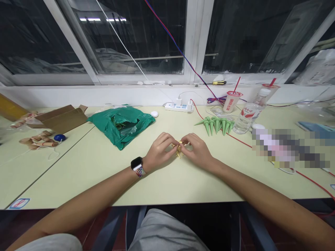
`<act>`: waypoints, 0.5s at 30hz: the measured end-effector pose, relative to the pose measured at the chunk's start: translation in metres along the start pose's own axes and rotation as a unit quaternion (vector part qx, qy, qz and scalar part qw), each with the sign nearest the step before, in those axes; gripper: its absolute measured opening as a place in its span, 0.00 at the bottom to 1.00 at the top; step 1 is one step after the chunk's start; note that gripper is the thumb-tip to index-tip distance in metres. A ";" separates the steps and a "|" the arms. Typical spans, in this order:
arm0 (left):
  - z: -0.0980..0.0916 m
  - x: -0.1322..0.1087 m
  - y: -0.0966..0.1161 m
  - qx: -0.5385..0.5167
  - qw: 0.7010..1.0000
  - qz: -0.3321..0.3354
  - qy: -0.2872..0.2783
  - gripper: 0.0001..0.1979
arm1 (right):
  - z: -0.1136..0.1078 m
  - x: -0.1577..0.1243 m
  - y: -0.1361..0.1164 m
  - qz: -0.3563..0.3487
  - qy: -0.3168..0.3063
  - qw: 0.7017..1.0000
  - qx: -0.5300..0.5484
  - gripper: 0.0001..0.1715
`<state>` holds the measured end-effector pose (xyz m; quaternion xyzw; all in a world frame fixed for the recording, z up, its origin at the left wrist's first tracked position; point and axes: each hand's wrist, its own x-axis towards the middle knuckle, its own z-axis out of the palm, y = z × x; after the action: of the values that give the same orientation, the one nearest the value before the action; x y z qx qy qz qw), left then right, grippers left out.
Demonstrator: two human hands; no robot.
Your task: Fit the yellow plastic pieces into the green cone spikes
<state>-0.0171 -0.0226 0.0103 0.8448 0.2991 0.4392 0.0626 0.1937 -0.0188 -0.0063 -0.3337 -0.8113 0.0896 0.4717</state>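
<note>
Here, left hand (158, 150) and right hand (198, 150) close together, fingers (171, 152) in a narrow pinch on a small yellow piece (179, 153).

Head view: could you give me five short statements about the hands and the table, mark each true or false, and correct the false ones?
1. The left hand and right hand both have fingers at the small yellow piece. True.
2. The watch is on the right wrist. False: it is on the left wrist.
3. The clear bottle stands upright with its cap on. True.
4. The green cones lie inside the green bag. False: they lie on the table, to the bag's right in the picture.
5. The power strip lies near the back of the table. True.
</note>
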 end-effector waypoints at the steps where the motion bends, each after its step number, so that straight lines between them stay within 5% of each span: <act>1: 0.000 0.000 -0.001 0.014 1.000 0.005 0.008 0.03 | -0.001 0.001 0.000 0.009 -0.007 1.000 0.021 0.04; 7: -0.003 0.000 -0.007 -0.016 1.000 0.025 0.008 0.07 | -0.006 0.004 0.006 0.034 -0.058 0.993 0.099 0.07; 15: -0.002 -0.005 -0.012 -0.029 0.996 0.081 -0.010 0.09 | -0.016 0.008 0.013 -0.071 -0.125 0.989 0.024 0.11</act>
<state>-0.0261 -0.0162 0.0034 0.8684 0.2166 0.4427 0.0545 0.2101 -0.0066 0.0014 -0.2503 -0.8829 0.1164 0.3799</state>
